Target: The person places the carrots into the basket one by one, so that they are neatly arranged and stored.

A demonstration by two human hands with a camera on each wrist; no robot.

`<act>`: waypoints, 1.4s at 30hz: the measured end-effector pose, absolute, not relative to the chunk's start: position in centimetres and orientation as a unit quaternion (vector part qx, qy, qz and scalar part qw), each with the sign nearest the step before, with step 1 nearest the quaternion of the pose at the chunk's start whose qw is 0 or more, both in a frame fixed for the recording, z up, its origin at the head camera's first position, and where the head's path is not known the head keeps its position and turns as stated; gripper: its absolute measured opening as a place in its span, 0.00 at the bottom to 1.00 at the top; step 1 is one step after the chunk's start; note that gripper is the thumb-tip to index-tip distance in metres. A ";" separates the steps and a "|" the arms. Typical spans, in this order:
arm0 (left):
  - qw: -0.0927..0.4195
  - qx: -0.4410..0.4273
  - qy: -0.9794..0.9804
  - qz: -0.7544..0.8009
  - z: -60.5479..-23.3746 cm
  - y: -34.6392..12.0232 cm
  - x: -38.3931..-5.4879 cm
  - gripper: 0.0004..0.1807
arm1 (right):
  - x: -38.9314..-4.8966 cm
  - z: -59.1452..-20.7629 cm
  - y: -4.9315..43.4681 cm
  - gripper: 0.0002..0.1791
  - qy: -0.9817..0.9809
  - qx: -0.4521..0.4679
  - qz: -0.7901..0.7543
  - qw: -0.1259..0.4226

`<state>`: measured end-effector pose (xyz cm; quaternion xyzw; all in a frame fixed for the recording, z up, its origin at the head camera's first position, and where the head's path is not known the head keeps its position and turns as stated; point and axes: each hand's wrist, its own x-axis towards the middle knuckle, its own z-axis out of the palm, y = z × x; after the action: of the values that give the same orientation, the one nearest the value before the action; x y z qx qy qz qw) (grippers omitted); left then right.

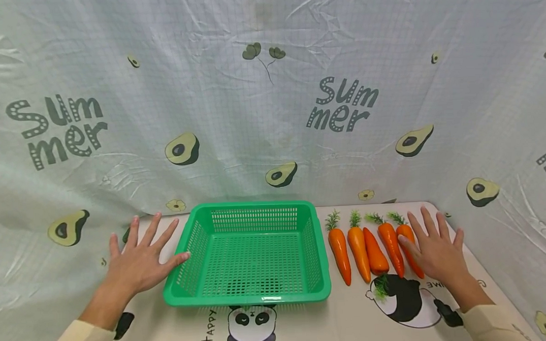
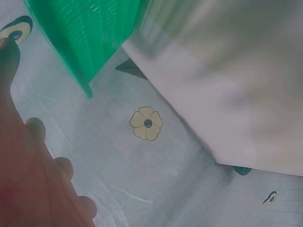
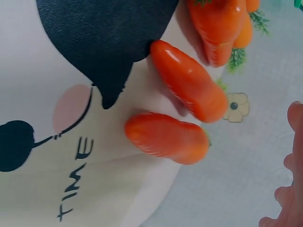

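Observation:
My left hand (image 1: 140,263) is spread with straight fingers at the left side of a green plastic basket (image 1: 322,260), its thumb overlapping the rim in the head view. The basket holds nothing. To its right lie several orange toy carrots (image 1: 339,251) in a row, most with green tops at the far end; one carrot (image 1: 375,252) points the other way, its leafy top toward me. My right hand (image 1: 441,252), fingers spread and holding nothing, is beside the rightmost carrot (image 1: 409,243), partly overlapping it. In the right wrist view, two carrots (image 3: 165,137) show closest to this hand.
The white table mat (image 1: 307,326) has a printed panda and lettering. Behind and on both sides hangs a pale curtain (image 1: 234,116) with avocado and "summer" prints, close to the table's back edge.

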<state>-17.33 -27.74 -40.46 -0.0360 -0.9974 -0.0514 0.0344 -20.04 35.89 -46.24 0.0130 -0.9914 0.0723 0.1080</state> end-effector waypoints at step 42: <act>0.030 -0.051 -0.997 -0.055 -42.0 -27.8 -17.1 0.53 | -20.1 -49.9 37.9 0.47 -0.994 -0.018 0.080 0.066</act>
<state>-17.14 -27.77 -42.00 -0.0509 -0.9967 -0.0551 0.0299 -20.09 37.95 -49.86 -0.0180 -0.9944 0.0803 0.0659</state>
